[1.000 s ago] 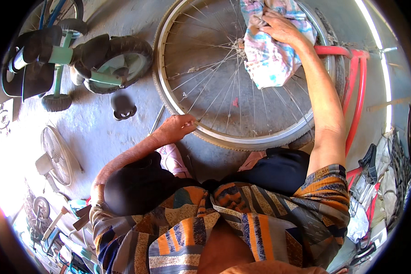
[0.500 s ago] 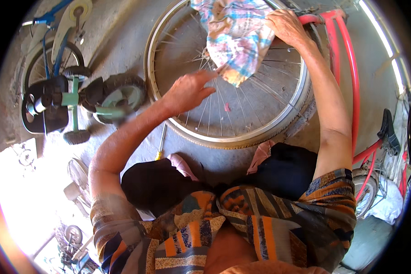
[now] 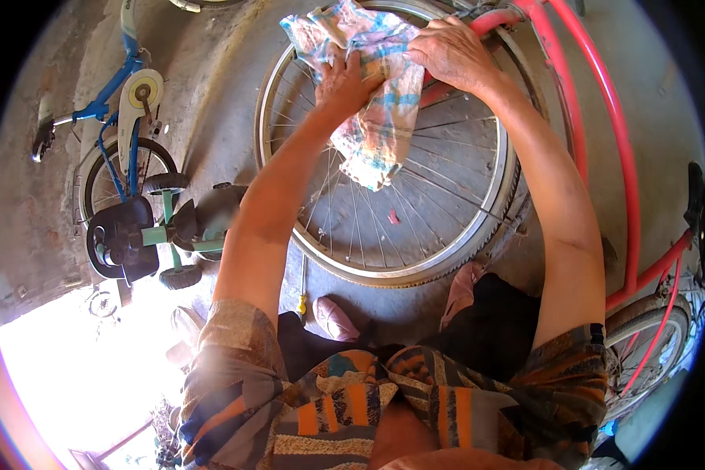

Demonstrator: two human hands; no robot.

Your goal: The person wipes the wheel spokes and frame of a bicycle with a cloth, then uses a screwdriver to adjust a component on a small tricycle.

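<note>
A plaid cloth [image 3: 384, 129] in pink, white and blue hangs over the upper part of a spoked bicycle wheel [image 3: 384, 276], hiding its hub. My left hand [image 3: 344, 90] is on the cloth's left side, with its fingers and thumb closing on the fabric. At the cloth's upper right edge, my right hand [image 3: 450, 55] has its fingers curled on the fabric, close to the red bicycle frame [image 3: 552, 55]. The right fingertips are partly hidden.
A yellow-handled screwdriver [image 3: 302, 304] lies on the floor beside my pink shoe [image 3: 335, 317]. To the left are a blue bicycle frame [image 3: 105, 102] and a green-and-black wheeled thing [image 3: 156, 235]. The red bicycle's other wheel [image 3: 650, 352] is at lower right.
My left hand has moved up and onto the cloth from beside it. The cloth and my right hand have shifted left in the view, which has itself turned a little.
</note>
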